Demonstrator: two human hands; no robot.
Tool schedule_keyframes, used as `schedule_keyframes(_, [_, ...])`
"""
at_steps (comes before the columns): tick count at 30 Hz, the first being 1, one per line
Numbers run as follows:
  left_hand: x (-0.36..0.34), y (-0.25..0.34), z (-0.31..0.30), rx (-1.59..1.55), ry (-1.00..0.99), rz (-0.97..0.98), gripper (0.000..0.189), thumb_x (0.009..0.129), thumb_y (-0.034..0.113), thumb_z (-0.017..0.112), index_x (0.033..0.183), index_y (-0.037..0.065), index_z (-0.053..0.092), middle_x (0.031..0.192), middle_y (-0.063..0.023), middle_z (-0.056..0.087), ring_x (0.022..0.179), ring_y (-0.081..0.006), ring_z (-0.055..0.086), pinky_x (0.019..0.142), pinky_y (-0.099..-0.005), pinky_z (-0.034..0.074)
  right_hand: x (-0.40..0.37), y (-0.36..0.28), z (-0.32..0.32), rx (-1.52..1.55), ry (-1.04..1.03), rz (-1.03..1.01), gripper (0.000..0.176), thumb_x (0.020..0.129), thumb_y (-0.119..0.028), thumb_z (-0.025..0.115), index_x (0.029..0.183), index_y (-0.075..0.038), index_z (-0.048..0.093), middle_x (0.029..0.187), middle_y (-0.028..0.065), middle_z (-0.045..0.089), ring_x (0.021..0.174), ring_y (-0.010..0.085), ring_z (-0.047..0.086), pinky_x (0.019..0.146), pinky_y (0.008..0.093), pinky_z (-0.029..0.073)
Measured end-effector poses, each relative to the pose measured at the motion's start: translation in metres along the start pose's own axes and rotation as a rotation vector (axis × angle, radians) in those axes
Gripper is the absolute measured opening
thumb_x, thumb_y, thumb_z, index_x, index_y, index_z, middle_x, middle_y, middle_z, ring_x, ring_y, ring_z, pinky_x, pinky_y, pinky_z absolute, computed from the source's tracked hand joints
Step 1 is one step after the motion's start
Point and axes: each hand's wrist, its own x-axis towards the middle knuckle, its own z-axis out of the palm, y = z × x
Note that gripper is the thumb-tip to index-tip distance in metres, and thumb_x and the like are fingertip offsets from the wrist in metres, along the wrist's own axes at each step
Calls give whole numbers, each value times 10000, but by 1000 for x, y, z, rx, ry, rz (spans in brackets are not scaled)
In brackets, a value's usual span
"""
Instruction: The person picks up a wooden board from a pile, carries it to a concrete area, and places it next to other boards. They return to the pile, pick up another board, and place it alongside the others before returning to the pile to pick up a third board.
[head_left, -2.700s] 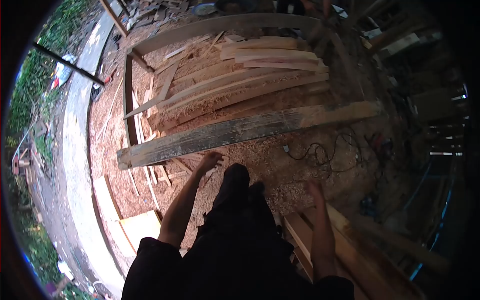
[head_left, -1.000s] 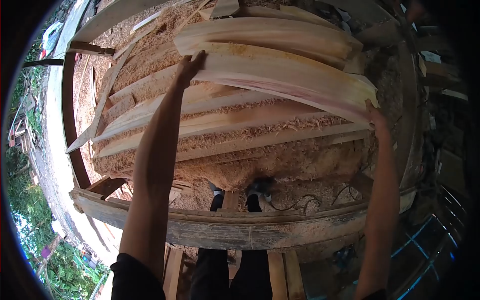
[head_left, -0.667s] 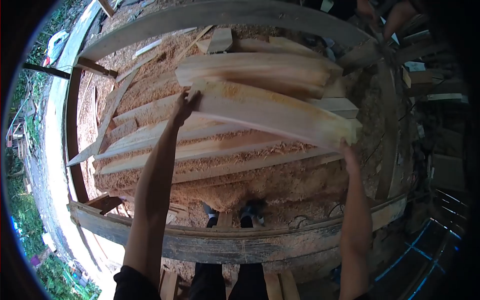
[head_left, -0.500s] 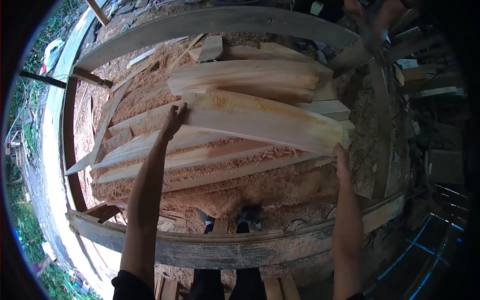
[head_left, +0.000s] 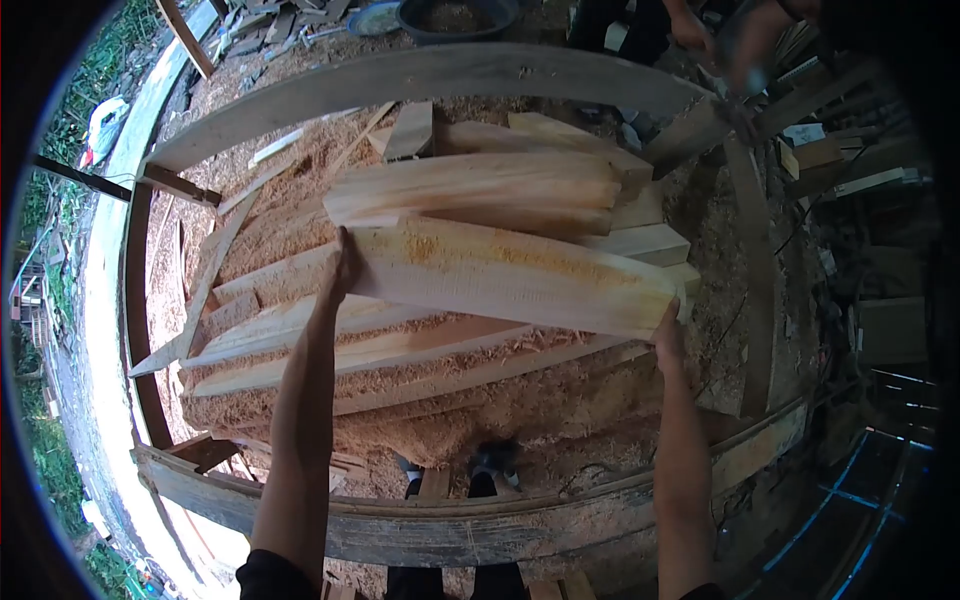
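Observation:
A broad, pale wooden plank (head_left: 510,285) with yellowish stains along its upper edge is held across the middle of the view. My left hand (head_left: 344,264) is closed on its left end, and my right hand (head_left: 667,337) grips the lower right corner. Beneath and behind the plank lies a heap of other cut boards, including a wide slab (head_left: 470,185) just beyond it. Long narrow boards (head_left: 270,335) covered in shavings lie below on the left. The plank hides part of this heap.
A timber frame surrounds the heap, with a far beam (head_left: 430,78) and a near beam (head_left: 480,535) before my legs. Sawdust (head_left: 450,425) covers the ground. A dark basin (head_left: 455,18) stands beyond. Another person's hands (head_left: 735,45) work at the upper right.
My view has tilted upward, so the scene sits lower and the basin shows more. Both hands have shifted the plank slightly left, and it slopes a little less. The other person's hands have moved.

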Motion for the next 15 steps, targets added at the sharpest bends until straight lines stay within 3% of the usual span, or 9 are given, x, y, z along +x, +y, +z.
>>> schedule_keyframes(1, [-1,-5,16,-65,264,180,795,795,665,101,1287,81,323,1012,-181,547,951,-267,506,789,-367,387,0,-5,-3,6,1,-19,749,816,-635,192,1124,-2,447,911,106,552,728,173,553,556,292,445])
schedule_keyframes(2, [-1,-10,14,-73,278,192,795,795,665,101,1287,81,323,1012,-181,547,951,-267,506,789,-367,387,0,-9,-6,-120,-1,2,736,825,-622,194,1123,2,444,887,95,552,694,151,543,524,281,431])
schedule_keyframes(5, [-16,-29,-7,391,38,159,574,840,432,231,1304,103,154,675,-156,541,595,-272,502,561,-402,382,4,1,-21,-236,5,-1,720,834,-608,197,1127,4,437,871,84,547,671,130,526,501,271,413])
schedule_keyframes(7, [-29,-80,-14,343,-35,243,528,877,297,316,1308,73,109,550,-175,497,454,-292,457,457,-413,361,-8,10,-34,-220,16,-47,713,835,-605,201,1135,2,427,888,84,534,692,134,514,519,274,405])
schedule_keyframes(9, [-66,-74,-21,206,50,30,550,866,475,239,1097,8,417,513,-160,466,451,-269,440,462,-417,352,-26,14,-47,-220,30,-87,707,835,-602,206,1142,-1,417,905,85,522,714,137,501,537,277,397])
schedule_keyframes(10, [-108,-42,-28,119,92,-288,706,847,571,187,915,-23,564,495,-146,447,454,-252,434,464,-417,347,-36,19,-54,-224,33,-101,704,836,-600,208,1146,-3,412,914,85,515,724,139,495,546,278,393])
schedule_keyframes(12, [-153,-52,-33,8,176,-247,881,770,696,82,588,-40,531,478,-126,434,495,-224,461,490,-405,356,-59,24,-70,-238,31,-128,698,836,-597,212,1153,-5,402,931,85,503,746,143,482,565,281,385])
schedule_keyframes(14, [-212,-27,-59,-28,64,-241,871,753,721,156,968,-23,555,698,-94,528,635,-181,507,580,-333,422,-84,26,-84,-249,20,-154,692,837,-594,216,1161,-8,392,949,86,490,767,146,470,583,284,378])
schedule_keyframes(15, [-232,-28,-63,-43,85,-234,871,753,721,156,968,-23,555,698,-94,528,635,-181,507,580,-333,422,-97,25,-89,-259,11,-166,690,838,-593,218,1165,-10,387,957,86,484,778,148,463,592,286,374])
